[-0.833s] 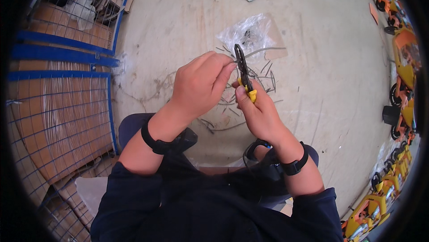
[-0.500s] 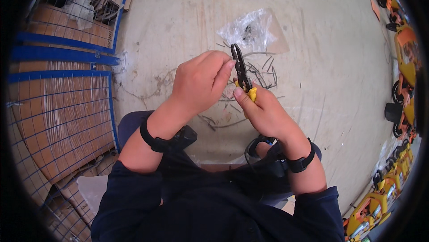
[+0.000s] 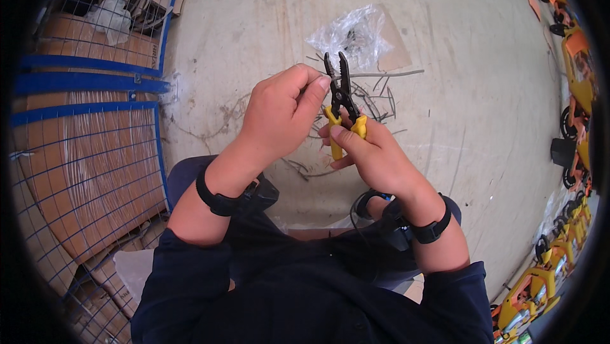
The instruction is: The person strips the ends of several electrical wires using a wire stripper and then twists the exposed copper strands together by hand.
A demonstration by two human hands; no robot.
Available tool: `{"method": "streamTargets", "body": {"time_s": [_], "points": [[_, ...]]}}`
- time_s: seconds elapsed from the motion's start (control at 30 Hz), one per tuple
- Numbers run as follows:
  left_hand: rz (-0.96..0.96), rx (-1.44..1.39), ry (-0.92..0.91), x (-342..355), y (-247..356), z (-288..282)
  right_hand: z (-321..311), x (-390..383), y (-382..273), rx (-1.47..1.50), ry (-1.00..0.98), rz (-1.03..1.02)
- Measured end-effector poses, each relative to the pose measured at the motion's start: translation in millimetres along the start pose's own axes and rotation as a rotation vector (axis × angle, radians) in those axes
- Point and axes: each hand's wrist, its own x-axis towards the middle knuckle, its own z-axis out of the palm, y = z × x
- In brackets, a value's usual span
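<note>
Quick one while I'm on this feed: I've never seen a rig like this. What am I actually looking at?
There's no robot here: these are a person's two bare hands. The view comes from the left of two fisheye cameras on the person's head, looking down, so straight edges bend near the rim. The left hand pinches a gray cable. The right hand holds yellow-handled pliers, jaws open; the cable crosses near them. On the floor beyond lie scattered dark strips and clear plastic. A blue mesh frame stands at left, yellow-and-orange wheeled things at right.
</note>
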Motion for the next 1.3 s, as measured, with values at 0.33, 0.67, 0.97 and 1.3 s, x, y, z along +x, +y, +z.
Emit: {"method": "streamTargets", "body": {"time_s": [0.33,0.67,0.97,1.3], "points": [[-0.070,-0.006,-0.059,0,2,-2,-2,1,3,-0.227,0.052,-0.034],[-0.043,-0.003,-0.081,0,-5,0,-1,3,12,-0.363,0.186,-0.191],[-0.017,0.007,-0.077,1,-3,0,5,-1,4,-0.351,0.241,-0.105],[-0.033,-0.061,-0.065,1,-5,-1,1,5,10,-0.208,0.148,-0.254]]}}
